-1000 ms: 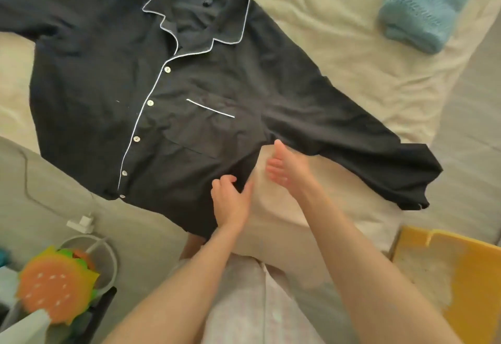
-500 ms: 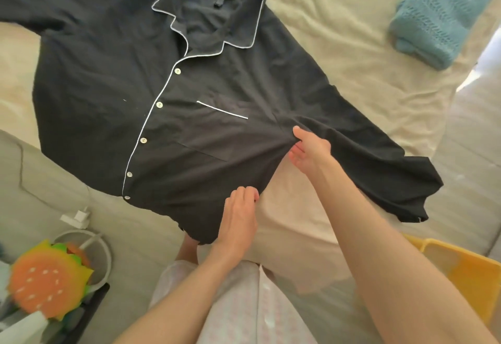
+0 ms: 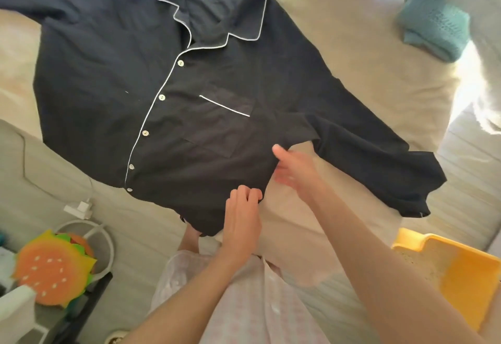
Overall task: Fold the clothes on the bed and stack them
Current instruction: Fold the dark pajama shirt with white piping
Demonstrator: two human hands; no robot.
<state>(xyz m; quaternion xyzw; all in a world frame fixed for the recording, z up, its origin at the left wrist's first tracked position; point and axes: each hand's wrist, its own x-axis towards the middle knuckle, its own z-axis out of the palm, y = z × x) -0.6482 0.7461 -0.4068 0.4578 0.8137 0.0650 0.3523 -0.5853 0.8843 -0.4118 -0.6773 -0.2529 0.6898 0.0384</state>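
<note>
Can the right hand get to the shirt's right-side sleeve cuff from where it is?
Probably yes. The right hand is at the black shirt's side seam, and the sleeve lies flat on the bed beside it, with only bare sheet between.

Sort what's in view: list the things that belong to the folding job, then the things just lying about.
Job:
black pyjama shirt, spread on the bed
folded teal knit
left hand, on the shirt's hem
right hand, at its side edge

Lying about:
yellow bin
burger-shaped cushion
white charger plug
</note>
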